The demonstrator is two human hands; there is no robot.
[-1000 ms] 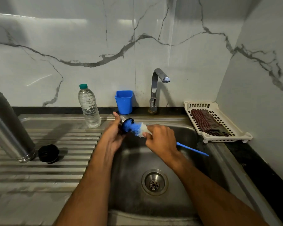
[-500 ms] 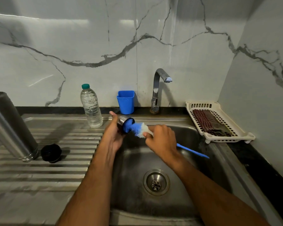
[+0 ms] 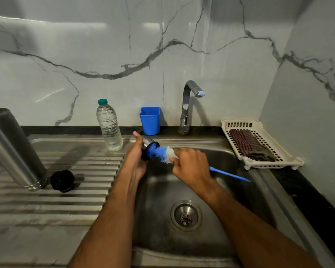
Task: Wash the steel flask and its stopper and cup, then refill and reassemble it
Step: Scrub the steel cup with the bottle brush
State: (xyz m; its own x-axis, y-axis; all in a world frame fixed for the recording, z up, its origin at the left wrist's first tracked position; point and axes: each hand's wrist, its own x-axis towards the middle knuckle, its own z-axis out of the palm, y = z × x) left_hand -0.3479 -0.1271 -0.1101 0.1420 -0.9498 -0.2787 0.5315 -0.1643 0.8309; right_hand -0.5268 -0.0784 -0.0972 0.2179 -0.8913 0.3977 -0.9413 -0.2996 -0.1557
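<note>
My left hand (image 3: 135,157) grips the small steel cup (image 3: 149,142) on its side above the sink basin (image 3: 228,190), mouth turned right. My right hand (image 3: 191,167) holds a blue bottle brush (image 3: 162,151) near its blue and white bristles, whose tip is inside the cup. The brush's thin blue handle (image 3: 230,174) sticks out to the right behind my hand. The tall steel flask (image 3: 14,149) stands upside down on the ribbed drainboard (image 3: 56,200) at the left. The black stopper (image 3: 62,180) lies just right of it.
A capped clear water bottle (image 3: 109,126) and a blue plastic holder (image 3: 150,120) stand at the sink's back edge. The tap (image 3: 190,105) is off. A white drainer tray (image 3: 259,146) holding a checked cloth sits on the right counter by the wall. The drain (image 3: 186,215) is open.
The hands, cup and brush stay in nearly the same place; the brush head shifts slightly inside the cup. The view has drifted a little.
</note>
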